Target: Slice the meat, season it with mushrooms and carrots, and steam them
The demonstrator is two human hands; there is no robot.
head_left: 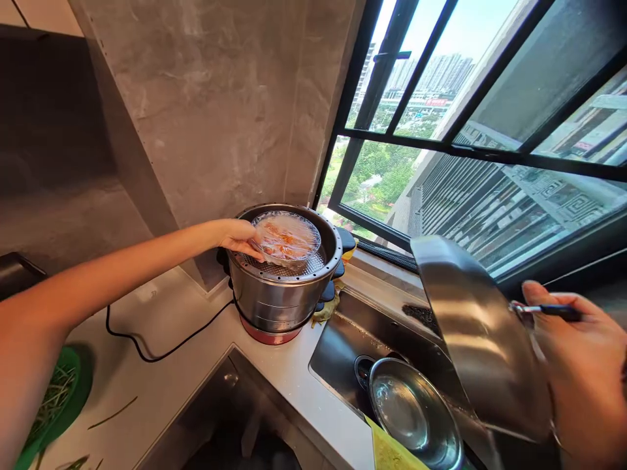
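Note:
My left hand [241, 236] reaches over the rim of a tall metal steamer pot [279, 300] in the corner. Its fingers are closed on the edge of a plastic-wrapped bowl [288, 238] with orange-red food inside. The bowl is within the top tier, above a perforated steamer tray [313, 264]; whether it rests there I cannot tell. At the right, my right hand [578, 365] grips a large metal pot lid [470, 333] by its dark handle [556, 312]. The lid is tilted on edge above the sink.
A metal pot [416, 411] sits in the sink [337, 346], with a yellow-green cloth [392, 450] at the front edge. A black cord [142, 356] crosses the counter [181, 326]. A green basin [73, 391] of plant stems stands at left. The window [382, 176] is behind the sink.

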